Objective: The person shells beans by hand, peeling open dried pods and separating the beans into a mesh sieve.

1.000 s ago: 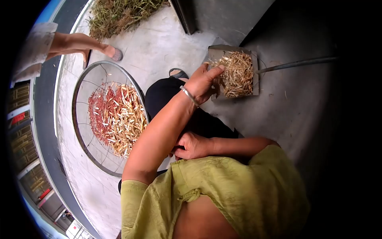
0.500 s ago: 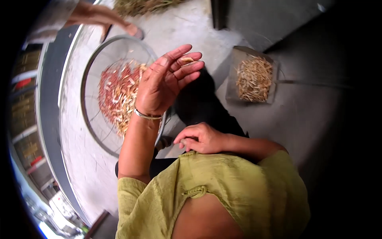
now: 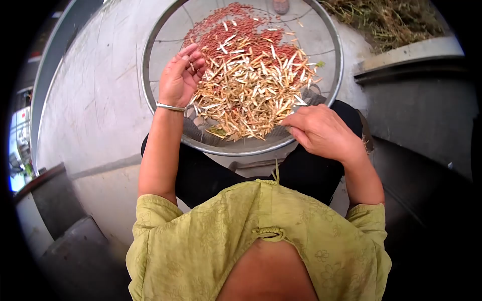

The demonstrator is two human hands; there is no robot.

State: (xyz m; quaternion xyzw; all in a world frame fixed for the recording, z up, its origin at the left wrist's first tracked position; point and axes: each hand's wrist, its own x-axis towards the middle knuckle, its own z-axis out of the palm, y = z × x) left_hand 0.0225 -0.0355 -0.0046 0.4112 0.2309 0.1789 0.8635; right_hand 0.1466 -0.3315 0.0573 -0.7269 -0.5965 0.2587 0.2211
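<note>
Wire-mesh sieve [image 3: 150, 75] propped across the lap, loaded with pale pods [image 3: 251, 100] near and red beans [image 3: 226, 30] farther back. Left hand [image 3: 178, 78] raised over the left edge of the pile, fingers loosely curled, cupping a few pods. Right hand [image 3: 321, 133] at the near rim, fingers bent down at the pods; whether pinching one, cannot tell. Likely risk: sieve tipping off the knees and spilling beans onto the concrete floor [image 3: 95, 100], should either hand press on the rim.
</note>
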